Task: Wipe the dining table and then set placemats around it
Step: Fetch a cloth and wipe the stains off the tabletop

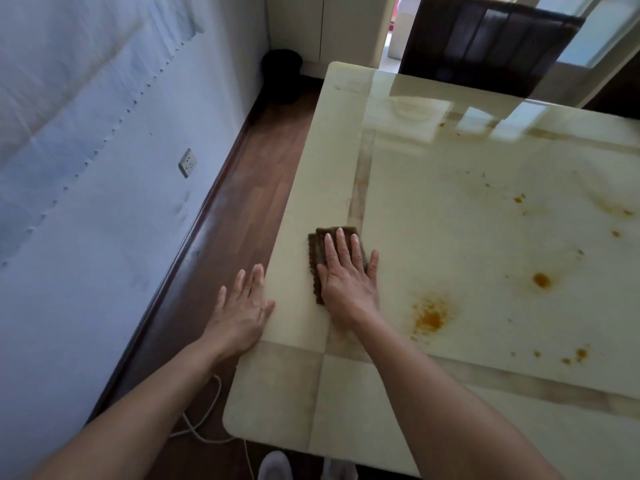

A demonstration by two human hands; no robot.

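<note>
The dining table [450, 237] has a glossy cream stone top with orange-brown stains, the largest [429, 315] just right of my right wrist. A folded brown cloth [318, 252] lies flat near the table's left edge. My right hand [348, 277] presses flat on the cloth with fingers spread. At the table's left edge, my left hand [242, 311] rests flat and open, its thumb on the top and its fingers hanging over the side. No placemats are in view.
A dark chair [485, 46] stands at the table's far end. A black bin [282, 76] sits in the floor corner. A white wall with a socket [187, 162] runs along the left, with a narrow strip of wooden floor between. A white cable [204, 420] lies on the floor.
</note>
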